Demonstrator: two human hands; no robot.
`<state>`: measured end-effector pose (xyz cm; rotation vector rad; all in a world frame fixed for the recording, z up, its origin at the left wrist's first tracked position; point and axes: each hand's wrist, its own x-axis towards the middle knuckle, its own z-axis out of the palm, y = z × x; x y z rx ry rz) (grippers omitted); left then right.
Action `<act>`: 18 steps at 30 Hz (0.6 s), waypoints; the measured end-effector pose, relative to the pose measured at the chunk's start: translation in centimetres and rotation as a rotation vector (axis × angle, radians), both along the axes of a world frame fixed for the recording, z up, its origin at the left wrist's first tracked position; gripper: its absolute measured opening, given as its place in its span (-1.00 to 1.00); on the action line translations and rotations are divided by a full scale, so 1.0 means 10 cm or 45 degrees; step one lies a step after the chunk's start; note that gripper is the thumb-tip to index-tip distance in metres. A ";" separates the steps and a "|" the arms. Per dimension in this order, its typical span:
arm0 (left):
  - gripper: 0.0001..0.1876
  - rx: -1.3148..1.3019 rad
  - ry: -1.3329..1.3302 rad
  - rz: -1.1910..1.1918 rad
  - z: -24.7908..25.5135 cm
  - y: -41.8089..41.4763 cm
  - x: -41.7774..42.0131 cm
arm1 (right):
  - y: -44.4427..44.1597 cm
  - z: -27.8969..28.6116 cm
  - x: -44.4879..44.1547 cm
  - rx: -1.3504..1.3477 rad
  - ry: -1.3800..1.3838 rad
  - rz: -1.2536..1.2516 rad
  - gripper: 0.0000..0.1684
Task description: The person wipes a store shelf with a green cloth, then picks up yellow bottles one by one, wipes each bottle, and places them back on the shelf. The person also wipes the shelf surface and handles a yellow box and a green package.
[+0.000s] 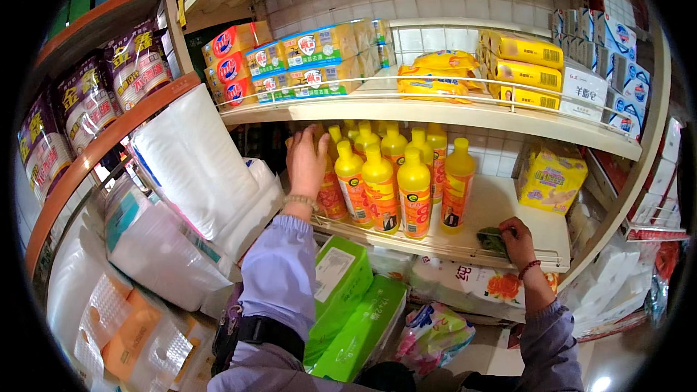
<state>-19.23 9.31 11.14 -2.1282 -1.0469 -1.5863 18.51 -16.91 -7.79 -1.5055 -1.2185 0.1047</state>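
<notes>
My left hand point(306, 166) is at the left end of a group of yellow plastic bottles point(416, 193) with orange labels, standing upright on the middle shelf. It grips the leftmost bottle point(331, 198) near its upper part; the fingertips are partly hidden behind the hand. Toward the shelf's right front, my right hand point(517, 242) holds a crumpled dark green cloth point(493, 242) against the shelf board point(493, 196). Several bottles stand close together between the two hands.
A thin wire rail point(375, 237) runs along the shelf front. A yellow pack point(552, 177) stands at the right back. Above, a shelf point(425, 106) holds soap packs point(316, 46). Green boxes point(359, 326) and tissue packs point(468, 283) lie below; white plastic-wrapped packs point(190, 158) lean at left.
</notes>
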 end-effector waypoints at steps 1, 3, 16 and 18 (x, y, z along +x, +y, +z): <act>-0.61 -0.105 0.054 0.022 0.06 -0.01 0.06 | 0.00 -0.01 0.01 -0.001 -0.013 0.014 -0.89; -0.58 -0.183 0.159 0.074 0.12 0.11 0.11 | 0.01 0.00 -0.03 -0.042 -0.009 -0.019 -0.89; -0.29 -0.438 0.313 -0.107 0.17 0.92 0.17 | -0.05 0.17 -0.25 -0.108 0.010 -0.060 -0.88; -0.29 -0.436 0.339 -0.096 0.13 1.05 0.13 | -0.03 0.18 -0.26 -0.082 -0.028 -0.054 -0.88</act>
